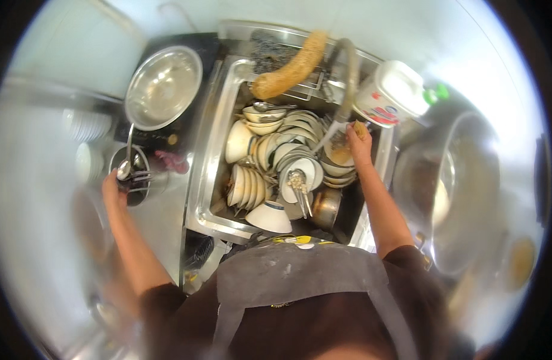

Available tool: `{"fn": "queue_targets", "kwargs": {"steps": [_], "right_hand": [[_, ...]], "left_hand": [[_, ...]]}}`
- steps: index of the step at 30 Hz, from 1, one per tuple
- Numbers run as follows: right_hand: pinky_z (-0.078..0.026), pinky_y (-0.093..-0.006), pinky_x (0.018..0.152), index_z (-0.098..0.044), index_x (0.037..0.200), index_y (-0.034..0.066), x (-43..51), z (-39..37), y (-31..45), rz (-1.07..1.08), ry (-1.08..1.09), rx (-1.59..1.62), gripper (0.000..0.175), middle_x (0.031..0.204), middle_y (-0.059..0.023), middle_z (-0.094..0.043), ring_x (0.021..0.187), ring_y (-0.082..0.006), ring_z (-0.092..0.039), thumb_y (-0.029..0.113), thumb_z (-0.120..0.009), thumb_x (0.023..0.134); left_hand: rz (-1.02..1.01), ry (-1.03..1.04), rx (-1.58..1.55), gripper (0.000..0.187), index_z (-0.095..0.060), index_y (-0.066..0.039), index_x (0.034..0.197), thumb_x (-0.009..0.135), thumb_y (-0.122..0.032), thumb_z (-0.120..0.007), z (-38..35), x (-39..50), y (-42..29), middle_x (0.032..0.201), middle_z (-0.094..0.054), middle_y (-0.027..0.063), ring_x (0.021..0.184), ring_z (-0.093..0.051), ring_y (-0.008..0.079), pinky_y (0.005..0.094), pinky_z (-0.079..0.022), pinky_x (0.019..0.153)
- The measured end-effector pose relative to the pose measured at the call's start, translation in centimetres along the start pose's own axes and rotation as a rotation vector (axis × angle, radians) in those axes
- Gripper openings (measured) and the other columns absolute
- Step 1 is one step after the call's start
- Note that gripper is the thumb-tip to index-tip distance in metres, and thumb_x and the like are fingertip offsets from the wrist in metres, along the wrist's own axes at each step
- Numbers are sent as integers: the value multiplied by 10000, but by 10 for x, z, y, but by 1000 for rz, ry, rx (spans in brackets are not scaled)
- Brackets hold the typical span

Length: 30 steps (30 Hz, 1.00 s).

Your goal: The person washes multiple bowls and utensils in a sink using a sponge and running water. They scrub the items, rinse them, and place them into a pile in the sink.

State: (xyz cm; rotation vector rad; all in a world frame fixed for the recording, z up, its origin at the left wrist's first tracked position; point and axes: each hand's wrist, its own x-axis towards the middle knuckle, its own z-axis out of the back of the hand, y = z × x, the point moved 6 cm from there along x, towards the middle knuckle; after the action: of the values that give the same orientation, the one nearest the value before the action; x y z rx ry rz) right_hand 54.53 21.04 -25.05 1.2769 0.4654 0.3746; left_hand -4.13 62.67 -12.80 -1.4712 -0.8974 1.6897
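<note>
My left hand (115, 191) is at the left, its fingers around cutlery (138, 176) at the mouth of a metal utensil container (143, 198). A ladle (124, 168) leans out of the same container; how the fingers meet it is unclear. Over the sink's right side, my right hand (361, 146) grips a yellow sponge (359, 129), beside the tap spout (332, 132). Below it are stacked bowls (339, 168). The steel sink (201, 184) is heaped with plates (298, 150), white bowls (267, 216) and a bundle of utensils (300, 189).
A steel basin (163, 87) rests on a black surface behind my left hand. A long tan loofah (289, 69) lies across the sink's back. A white plastic jug (390, 92) stands at the back right, and a large steel bowl (469, 193) is at the right. Stacked white dishes (89, 123) are far left.
</note>
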Motion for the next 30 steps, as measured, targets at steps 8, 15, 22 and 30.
{"fn": "queue_targets", "kwargs": {"steps": [8,15,22,30], "right_hand": [[-407,-240,543,-543,885,80,-41,-15,43,-448,80,1299,105,825,-42,-557,648,-119,-487,160,-580,827],[-422,-214,537,-555,905,72,-42,-28,37,-489,199,1633,120,838,-44,-563,646,-111,-502,157,-584,826],[-423,-373,888,-428,1259,69,-93,0,23,-775,89,873,451,1169,-91,-546,1002,-195,-533,271,-508,864],[-422,-383,857,-472,1193,11,-57,-29,100,304,182,-574,407,1069,-223,-556,1036,-358,-534,164,-575,831]], "left_hand": [[-945,611,735,522,-460,-58,1269,761,20,-551,-289,-226,38,1302,-467,110,1195,-452,258,350,-354,999],[-1105,1152,664,574,-460,-105,1260,726,70,-577,-404,-307,127,1303,-422,146,1122,-487,350,386,-447,899],[-959,926,634,195,-637,-69,960,783,-33,-561,-445,-260,139,849,-634,180,776,-607,352,391,-488,698],[-429,1075,454,184,-627,22,927,865,-129,-543,-435,-261,169,684,-597,56,620,-555,104,271,-455,567]]}}
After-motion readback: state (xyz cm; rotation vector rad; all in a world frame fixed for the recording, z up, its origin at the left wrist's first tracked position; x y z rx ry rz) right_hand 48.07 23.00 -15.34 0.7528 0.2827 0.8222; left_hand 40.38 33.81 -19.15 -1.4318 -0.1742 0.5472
